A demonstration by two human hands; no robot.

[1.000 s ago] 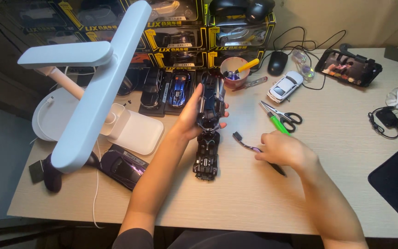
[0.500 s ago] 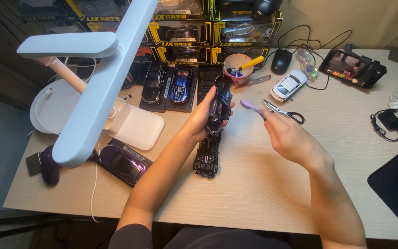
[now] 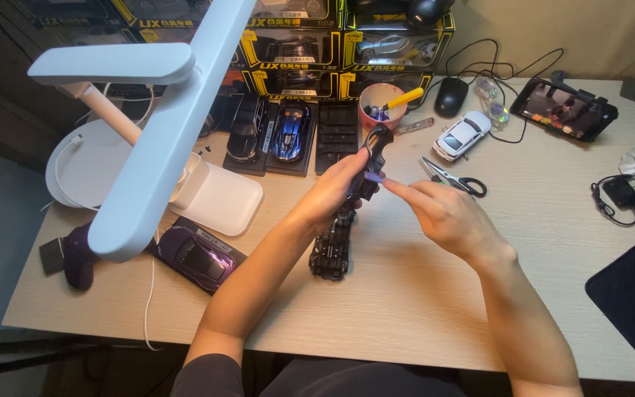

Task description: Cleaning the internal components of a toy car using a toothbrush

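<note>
There's just one view, from the person's head, tilted steeply down and forward over the worktop (image 3: 420, 309). It sits near, with both forearms rising from the bottom edge toward mid-frame.

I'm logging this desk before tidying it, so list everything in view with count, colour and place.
black model car part: 1, black, held up at desk centre
small tool: 1, purple tip, between the hands
car chassis: 1, black, flat on the desk below the hands
desk lamp: 1, white, left
purple model car: 1, on a black base, front left
displayed cars: 2, black and blue, back centre
white model car: 1, back right
cup: 1, pink, holding tools
scissors: 1, black handles, right of hands
mouse: 1, black, back
phone: 1, back right
left hand: holds the black part
right hand: holds the small tool
</note>
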